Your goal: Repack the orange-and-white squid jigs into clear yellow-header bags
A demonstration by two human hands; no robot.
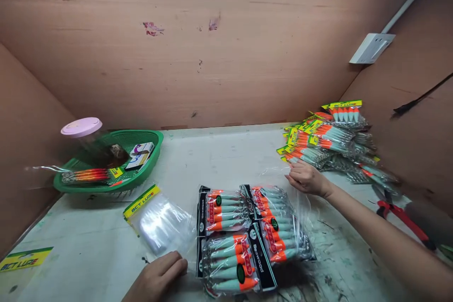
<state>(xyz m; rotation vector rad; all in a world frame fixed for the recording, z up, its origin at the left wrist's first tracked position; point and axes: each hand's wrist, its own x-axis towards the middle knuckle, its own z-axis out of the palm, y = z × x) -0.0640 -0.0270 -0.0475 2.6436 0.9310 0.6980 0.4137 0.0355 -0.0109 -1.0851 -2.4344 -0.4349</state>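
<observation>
Several packs of orange-and-pale-green fishing lures (231, 264) with black "Seawood" cards lie inside a large clear plastic bag (300, 203) in front of me. My right hand (306, 178) pinches the bag's upper right edge, close to the pile at the back right. At the bag's left side, my left hand (159, 276) has its fingers curled and pressed together on the thin film. Just beyond that hand lies a stack of flat clear pouches (166, 222) with a yellow "BCT LURE" header.
At the back right rises a pile of packed lures (329, 139). Red-handled pliers (403, 222) lie at right. A green basket (157, 151) at back left holds a jar with a pink lid (81, 127) and small boxes. A yellow header card (26, 259) rests at left.
</observation>
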